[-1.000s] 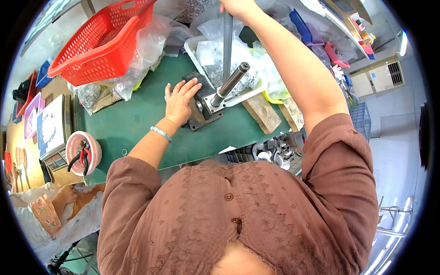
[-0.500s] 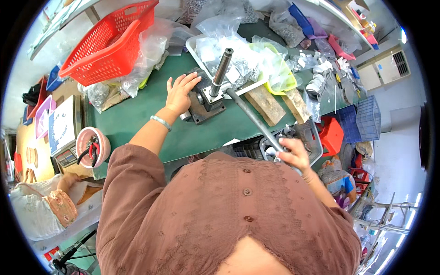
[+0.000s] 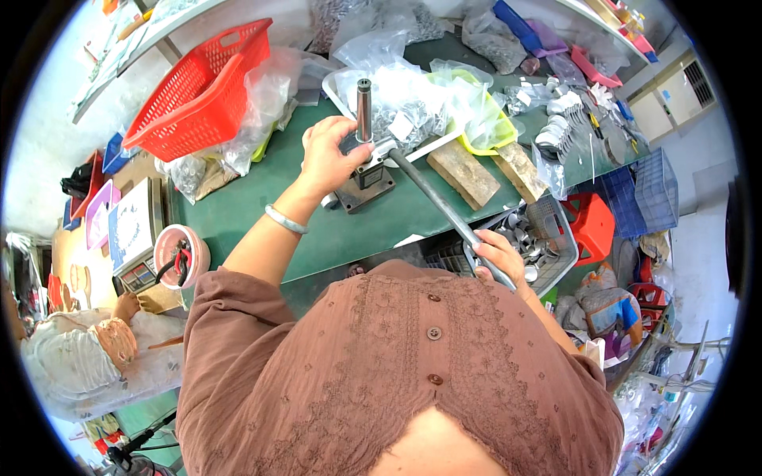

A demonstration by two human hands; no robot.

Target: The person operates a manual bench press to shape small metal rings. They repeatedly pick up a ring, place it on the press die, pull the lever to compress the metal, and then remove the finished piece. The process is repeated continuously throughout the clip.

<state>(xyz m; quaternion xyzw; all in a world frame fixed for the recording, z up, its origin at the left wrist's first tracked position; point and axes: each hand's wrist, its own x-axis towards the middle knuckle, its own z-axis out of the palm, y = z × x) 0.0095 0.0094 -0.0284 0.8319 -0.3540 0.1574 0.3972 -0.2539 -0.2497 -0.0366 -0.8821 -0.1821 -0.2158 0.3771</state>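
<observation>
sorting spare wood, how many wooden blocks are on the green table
2: one wooden block right of the metal rod, the other block further right; more may be hidden under the bags.

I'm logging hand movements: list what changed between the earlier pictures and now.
The right hand, still gripping the grey bar, swung it from far forward to near right. The left hand, flat before, now curls beside the shiny post. The red basket stayed put.

We see a pale wall (image 3: 55,174) beyond the left end of the green workbench (image 3: 226,210); a white shelf (image 3: 151,41) runs above its far side; a tan tabletop (image 3: 67,246) sits beside its left end. Well past its right end, we see a bluish-white wall (image 3: 706,238).
</observation>
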